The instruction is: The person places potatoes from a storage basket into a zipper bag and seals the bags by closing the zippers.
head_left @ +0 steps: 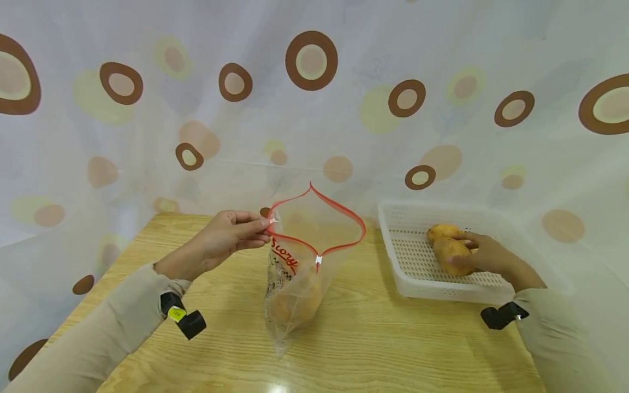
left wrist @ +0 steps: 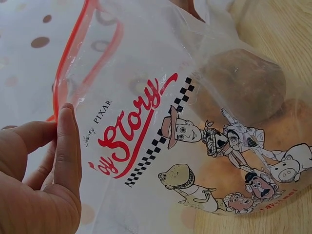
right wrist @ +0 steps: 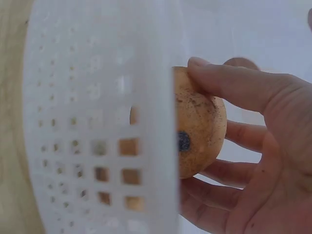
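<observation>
My left hand pinches the red-zippered rim of a clear zip bag at its left corner. The bag stands on the table with its mouth spread wide. Red "Story" lettering and cartoon figures show on its side in the left wrist view, with potatoes behind the print. Over at the white basket, my right hand grips a potato, thumb on one side and fingers round the other. A second potato lies just behind it in the basket.
The wooden table carries the bag near its middle and the perforated basket at the right. A patterned curtain with brown circles hangs behind and at the sides. The basket's raised wall stands close beside the right hand.
</observation>
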Demonstrator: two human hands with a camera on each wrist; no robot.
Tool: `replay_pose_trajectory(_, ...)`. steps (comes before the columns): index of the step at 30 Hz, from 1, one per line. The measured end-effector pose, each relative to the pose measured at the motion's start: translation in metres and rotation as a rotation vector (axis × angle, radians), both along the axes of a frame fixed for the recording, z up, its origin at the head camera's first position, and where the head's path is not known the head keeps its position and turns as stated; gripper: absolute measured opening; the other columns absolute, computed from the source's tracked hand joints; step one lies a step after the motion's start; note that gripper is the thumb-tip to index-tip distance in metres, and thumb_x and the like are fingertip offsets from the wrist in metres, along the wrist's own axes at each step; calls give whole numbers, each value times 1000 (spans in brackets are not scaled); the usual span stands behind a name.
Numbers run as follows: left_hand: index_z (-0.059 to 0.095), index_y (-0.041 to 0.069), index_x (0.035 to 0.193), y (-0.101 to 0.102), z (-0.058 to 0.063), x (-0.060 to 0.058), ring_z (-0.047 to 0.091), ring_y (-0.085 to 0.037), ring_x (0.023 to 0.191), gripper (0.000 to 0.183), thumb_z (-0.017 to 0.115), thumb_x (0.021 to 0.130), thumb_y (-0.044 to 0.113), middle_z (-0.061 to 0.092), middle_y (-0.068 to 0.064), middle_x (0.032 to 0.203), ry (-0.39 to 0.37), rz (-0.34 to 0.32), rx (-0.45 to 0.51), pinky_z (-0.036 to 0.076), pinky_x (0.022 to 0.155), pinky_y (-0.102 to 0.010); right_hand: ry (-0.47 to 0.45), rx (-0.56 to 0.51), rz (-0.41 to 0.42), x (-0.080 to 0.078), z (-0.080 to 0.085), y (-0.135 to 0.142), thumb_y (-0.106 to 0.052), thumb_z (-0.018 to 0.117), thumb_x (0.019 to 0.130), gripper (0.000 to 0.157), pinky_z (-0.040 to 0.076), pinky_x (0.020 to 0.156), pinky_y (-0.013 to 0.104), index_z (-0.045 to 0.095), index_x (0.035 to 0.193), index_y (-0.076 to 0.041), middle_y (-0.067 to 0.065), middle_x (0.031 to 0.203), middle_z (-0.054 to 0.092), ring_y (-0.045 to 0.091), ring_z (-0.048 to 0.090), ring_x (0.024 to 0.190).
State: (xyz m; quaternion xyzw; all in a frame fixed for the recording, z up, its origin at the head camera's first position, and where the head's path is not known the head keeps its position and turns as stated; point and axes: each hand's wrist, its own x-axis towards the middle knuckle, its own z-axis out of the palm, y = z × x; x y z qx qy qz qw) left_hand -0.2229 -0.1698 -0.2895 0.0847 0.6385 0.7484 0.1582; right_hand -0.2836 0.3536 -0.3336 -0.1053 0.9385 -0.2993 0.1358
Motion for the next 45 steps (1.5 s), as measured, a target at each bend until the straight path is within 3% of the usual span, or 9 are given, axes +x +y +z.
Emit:
replay_pose_trajectory(7, 66, 5, 97, 0, 1, 1, 70, -12, 79, 10, 57, 96, 4, 70, -4, 84, 5, 0, -10, 59, 78, -22, 89, -26, 34, 6, 24, -15, -27, 65, 92, 73, 58, 77, 44, 28, 145, 7, 46, 136, 30, 53, 49, 113)
replay_pose_trajectory(14, 66, 4, 98, 3, 1, 1, 70, -12, 79, 10, 57, 96, 4, 70, -5, 84, 2, -2, -9, 59, 78, -22, 123, -13, 36, 10, 37, -26, -33, 65, 92, 76, 54, 84, 53, 27, 148, 0, 41, 141, 29, 54, 44, 118)
replay_pose_trajectory(22, 66, 2, 100, 3, 1, 0, 70, -12, 79, 9, 58, 96, 5, 70, -5, 85, -4, -2, -15, 59, 78, -23, 171, -31, 30, 20, 53, -49, -36, 65, 92, 74, 54, 83, 50, 29, 149, -6, 34, 142, 34, 49, 51, 115)
replay_pose_trajectory(34, 65, 2, 101, 3, 2, 0, 70, -13, 79, 10, 58, 96, 5, 70, -5, 85, 2, 1, -17, 59, 78, -23, 265, -63, 59, 36, 87, -96, -38, 69, 89, 74, 52, 86, 57, 32, 149, -14, 27, 143, 38, 48, 50, 118)
replay_pose_trajectory(45, 64, 1, 103, 5, 2, 0, 70, -12, 79, 11, 57, 97, 5, 70, -5, 87, 12, -14, -20, 59, 78, -23, 322, -151, 128, 52, 110, -143, -35, 72, 87, 74, 56, 84, 47, 34, 149, -20, 17, 144, 40, 39, 53, 117)
